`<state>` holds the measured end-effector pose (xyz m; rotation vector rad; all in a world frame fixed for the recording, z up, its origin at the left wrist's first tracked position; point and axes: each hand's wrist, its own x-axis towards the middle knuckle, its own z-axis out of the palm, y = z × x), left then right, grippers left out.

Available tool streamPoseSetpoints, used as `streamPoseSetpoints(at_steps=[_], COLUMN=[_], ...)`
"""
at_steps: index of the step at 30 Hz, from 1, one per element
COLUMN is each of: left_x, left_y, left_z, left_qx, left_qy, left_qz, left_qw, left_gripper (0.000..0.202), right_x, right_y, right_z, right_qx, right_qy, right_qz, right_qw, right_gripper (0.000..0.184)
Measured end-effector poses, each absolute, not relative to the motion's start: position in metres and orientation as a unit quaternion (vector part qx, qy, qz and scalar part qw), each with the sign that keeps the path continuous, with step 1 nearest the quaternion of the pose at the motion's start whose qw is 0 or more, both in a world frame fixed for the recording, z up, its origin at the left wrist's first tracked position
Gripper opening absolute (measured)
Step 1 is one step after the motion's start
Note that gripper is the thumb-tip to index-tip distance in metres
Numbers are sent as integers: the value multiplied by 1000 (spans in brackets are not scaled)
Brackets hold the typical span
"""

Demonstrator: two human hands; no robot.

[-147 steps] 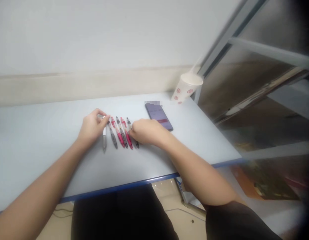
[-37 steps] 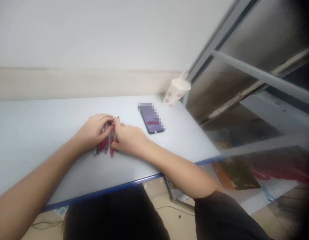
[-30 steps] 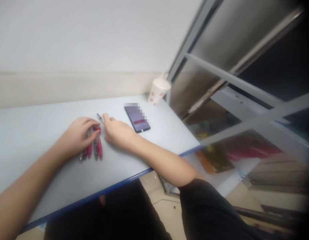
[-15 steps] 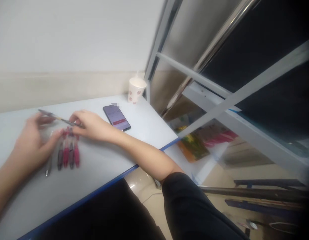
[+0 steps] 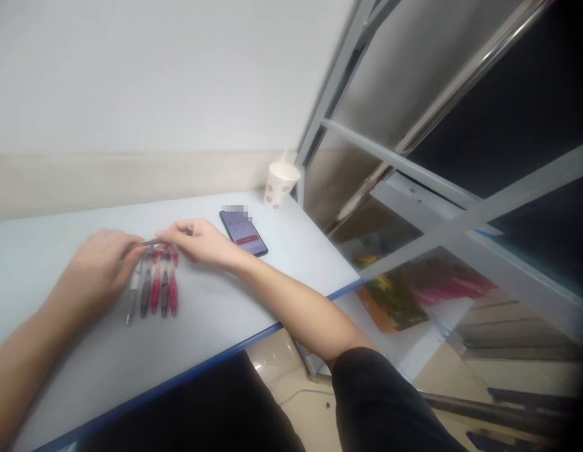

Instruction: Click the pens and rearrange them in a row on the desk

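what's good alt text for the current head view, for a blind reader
A person's left hand and right hand hold a dark pen between them by a row of five grey and red pens on a pale table. A phone lies to the right, a patterned cup beyond it.

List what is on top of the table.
Five pens lie in a row; farther right are a phone and a paper cup. The left hand and right hand hold another pen at the row's far ends. What lies beneath the hands is hidden.
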<state>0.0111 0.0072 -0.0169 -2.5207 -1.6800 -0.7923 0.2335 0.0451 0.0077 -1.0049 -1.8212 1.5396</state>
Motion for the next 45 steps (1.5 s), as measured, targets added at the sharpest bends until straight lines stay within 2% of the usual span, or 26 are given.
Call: streamPoseSetpoints(at_steps=[2, 4, 7, 10, 13, 16, 19, 20, 21, 22, 25, 27, 29, 33, 36, 39, 42, 45], left_x=[10, 8, 2, -3, -4, 0, 3, 3, 3, 3, 3, 4, 5, 5, 4, 3, 3, 2], left_y=[6, 4, 4, 5, 5, 4, 4, 4, 5, 5, 6, 6, 5, 4, 5, 5, 6, 7], left_z=[-18, -21, -25, -27, -25, -19, -14, -13, -11, -11, -10, -10, -10, -11, -11, -10, -11, -13], left_qx=[-812, -812, -799, -793, -786, -783, -776, -773, -771, -771, -771, -769, -766, -767, -768, -766, -766, -767], left_qy=[-535, -546, -557, -544, -554, -567, -580, -584, -587, -589, -594, -598, -602, -600, -600, -601, -603, -601], left_qz=[-232, -196, -172, -186, -191, -179, -166, -165, -165, -165, -155, -146, -145, -151, -150, -152, -147, -148], left_qw=[-16, -58, -145, -200, -196, -184, -183, -183, -183, -181, -171, -172, -175, -171, -169, -168, -167, -170], left_gripper=[31, 34, 43, 50, 52, 49, 46, 46, 46, 45, 44, 44, 44, 44, 44, 44, 44, 44], right_x=[235, 237, 241, 246, 247, 246, 244, 243, 242, 242, 241, 240, 239, 237, 237, 237, 237, 239], right_y=[46, 47, 48, 48, 50, 53, 56, 56, 56, 57, 58, 59, 60, 60, 59, 59, 61, 63], right_z=[6, 5, 10, 16, 18, 14, 6, 4, 2, -1, -6, -9, -11, -11, -11, -10, -9, -9], right_qx=[-389, -388, -356, -290, -288, -311, -284, -277, -277, -284, -298, -288, -286, -303, -318, -329, -330, -335], right_qy=[-681, -697, -733, -797, -829, -832, -841, -839, -835, -834, -847, -858, -856, -856, -843, -832, -827, -829], right_qz=[573, 565, 545, 485, 422, 420, 386, 374, 369, 371, 367, 346, 341, 338, 354, 379, 381, 389], right_qw=[238, 210, 198, 214, 226, 187, 251, 282, 298, 293, 241, 247, 264, 247, 252, 236, 249, 222], right_gripper=[57, 63, 56, 40, 32, 37, 16, 15, 21, 23, 15, 12, 22, 8, 17, 9, 20, 12])
